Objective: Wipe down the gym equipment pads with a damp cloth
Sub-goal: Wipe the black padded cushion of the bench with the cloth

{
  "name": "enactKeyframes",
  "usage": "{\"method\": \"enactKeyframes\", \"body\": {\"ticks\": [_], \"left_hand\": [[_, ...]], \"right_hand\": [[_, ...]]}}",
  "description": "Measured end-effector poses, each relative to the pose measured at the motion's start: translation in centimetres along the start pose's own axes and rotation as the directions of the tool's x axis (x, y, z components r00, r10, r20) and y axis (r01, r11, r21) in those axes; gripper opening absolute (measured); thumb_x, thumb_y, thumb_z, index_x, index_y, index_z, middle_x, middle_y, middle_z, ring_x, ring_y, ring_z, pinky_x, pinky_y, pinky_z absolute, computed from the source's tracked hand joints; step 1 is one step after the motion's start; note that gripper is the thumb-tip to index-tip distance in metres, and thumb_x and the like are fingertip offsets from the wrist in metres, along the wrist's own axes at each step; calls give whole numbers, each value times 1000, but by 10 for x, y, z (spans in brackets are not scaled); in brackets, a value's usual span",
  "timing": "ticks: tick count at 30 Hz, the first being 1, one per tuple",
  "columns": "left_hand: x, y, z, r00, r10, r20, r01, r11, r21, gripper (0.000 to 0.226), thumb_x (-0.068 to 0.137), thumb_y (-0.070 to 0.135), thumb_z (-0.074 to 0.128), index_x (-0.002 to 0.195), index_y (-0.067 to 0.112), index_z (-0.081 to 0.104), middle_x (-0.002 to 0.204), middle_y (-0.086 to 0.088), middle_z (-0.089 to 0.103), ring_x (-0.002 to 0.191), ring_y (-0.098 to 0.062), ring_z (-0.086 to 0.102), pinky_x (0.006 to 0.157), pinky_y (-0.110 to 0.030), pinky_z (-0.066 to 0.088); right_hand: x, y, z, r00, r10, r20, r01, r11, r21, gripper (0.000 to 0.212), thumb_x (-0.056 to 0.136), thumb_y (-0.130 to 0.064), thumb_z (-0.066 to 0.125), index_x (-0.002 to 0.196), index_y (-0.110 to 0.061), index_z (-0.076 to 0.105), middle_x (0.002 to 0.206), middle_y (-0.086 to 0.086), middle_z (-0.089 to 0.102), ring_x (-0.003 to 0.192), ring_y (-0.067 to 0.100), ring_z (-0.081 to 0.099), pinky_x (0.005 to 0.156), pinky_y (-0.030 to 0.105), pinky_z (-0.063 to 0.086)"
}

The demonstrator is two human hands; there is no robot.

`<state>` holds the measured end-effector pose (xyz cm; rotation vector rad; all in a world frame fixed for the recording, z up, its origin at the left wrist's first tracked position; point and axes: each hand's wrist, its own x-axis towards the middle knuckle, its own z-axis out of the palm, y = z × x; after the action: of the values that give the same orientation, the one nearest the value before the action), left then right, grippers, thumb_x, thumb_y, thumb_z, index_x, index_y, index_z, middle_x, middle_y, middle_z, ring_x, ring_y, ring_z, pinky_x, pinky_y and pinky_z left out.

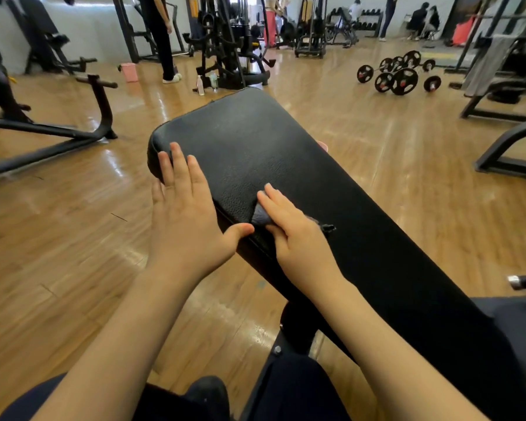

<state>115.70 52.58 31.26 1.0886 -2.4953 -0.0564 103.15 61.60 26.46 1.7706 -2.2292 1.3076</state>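
Mid-wipe, frame centre: right hand fingers flat, pressing grey cloth onto bench pad. Left hand open, empty, bracing edge. Next probably: sweep toward upper end.

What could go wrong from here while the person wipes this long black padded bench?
1. The small grey cloth is mostly hidden under the right hand, so it may miss parts of the long black padded bench.
2. The left hand rests flat over the pad's edge and could slip off.
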Motion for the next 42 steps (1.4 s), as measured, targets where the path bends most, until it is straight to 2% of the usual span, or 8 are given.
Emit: {"method": "enactKeyframes", "body": {"ticks": [6,11,17,22,29,32,38,42], "left_hand": [[-26,37,16,992,35,121,-54,986,160,116,83,75,37,145,-5,-19,151,-26,-29,140,-40,-27,113,-46,-12],[-35,50,32,991,67,115,-86,983,164,111,85,71,36,145,-5,-19,150,-27,-30,137,-40,-32,109,-45,-19],[-36,50,33,992,94,83,-107,979,173,111,84,68,42,147,-6,-10,153,-27,-21,140,-40,-26,113,-44,-15],[-44,64,32,989,68,128,-94,973,211,105,88,66,36,146,-8,-11,152,-30,-20,141,-42,-22,114,-47,-11],[-79,96,65,917,278,285,-347,909,231,108,88,73,27,134,-7,-29,151,-28,-27,139,-40,-27,108,-48,-21],[-80,96,69,915,311,258,-374,895,244,106,88,72,25,131,-7,-30,152,-28,-24,141,-40,-24,107,-47,-21],[-81,98,72,916,356,185,-393,888,240,110,84,72,37,145,-9,-7,155,-29,-6,145,-40,-9,113,-46,-13],[-79,92,81,901,411,139,-434,853,290,110,75,67,57,142,-13,24,150,-33,21,142,-44,16,113,-48,1]], "right_hand": [[-113,54,-24,937,328,-117,-320,944,80,62,87,11,49,134,-27,35,136,-29,28,135,2,28,104,1,16],[-149,69,-36,803,555,-218,-543,831,121,50,91,7,47,135,-16,44,137,-19,34,135,6,30,105,9,19],[-76,33,-17,930,341,-138,-336,940,59,48,94,-2,45,140,-15,38,141,-16,28,138,3,18,104,4,11],[-104,53,-18,920,367,-138,-365,930,44,53,93,1,45,141,-18,36,142,-18,26,137,-1,17,104,3,10],[-234,116,-59,573,767,-289,-757,630,171,47,94,1,46,138,-13,41,145,1,39,135,14,34,107,21,23],[-241,121,-63,507,807,-304,-790,575,210,43,95,-2,45,137,-11,43,145,3,40,135,15,34,108,23,24],[-170,90,-39,774,575,-266,-554,818,154,45,92,-2,50,135,-15,46,135,-18,34,132,0,27,108,15,19],[-188,104,-39,798,554,-239,-531,833,155,48,91,2,49,135,-16,45,137,-17,33,132,-2,25,110,14,19]]}}
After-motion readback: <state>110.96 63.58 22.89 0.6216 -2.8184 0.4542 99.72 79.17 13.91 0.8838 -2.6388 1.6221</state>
